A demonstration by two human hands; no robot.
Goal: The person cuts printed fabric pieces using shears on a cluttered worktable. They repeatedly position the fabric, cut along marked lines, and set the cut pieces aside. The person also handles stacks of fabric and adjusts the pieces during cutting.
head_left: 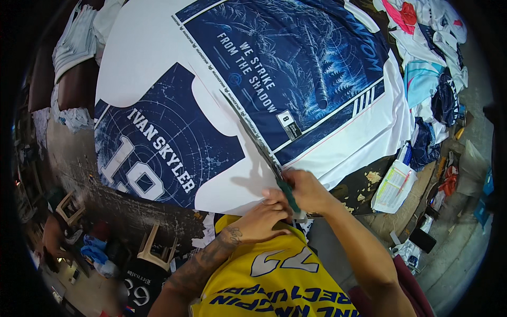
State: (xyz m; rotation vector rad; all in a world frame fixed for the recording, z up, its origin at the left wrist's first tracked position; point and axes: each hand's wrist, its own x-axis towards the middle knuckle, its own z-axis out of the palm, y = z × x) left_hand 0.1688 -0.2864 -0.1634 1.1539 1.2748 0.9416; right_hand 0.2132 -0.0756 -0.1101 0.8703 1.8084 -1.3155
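Long scissors (286, 190) with dark blades and a green handle are in my right hand (306, 191), just past the near edge of the cloth. Their blades point up and left over the white gap between two printed panels, and a shadow falls on the cloth beside them. My left hand (261, 221) is palm down against the yellow shirt, fingers bent toward the scissors' handle; the handle hides their tips and whatever they grip. Left of the blades lies a navy jersey panel (174, 116) with white lettering. On the right is a larger navy panel (296, 53) with a forest print.
White sheet fabric (142, 37) spreads over the dark table (84, 164). Crumpled cloth pieces (422, 79) are heaped at the right, near a printed paper sheet (393, 186). Plastic stools (158, 247) stand at lower left. A stack of white cloth (76, 39) is at far left.
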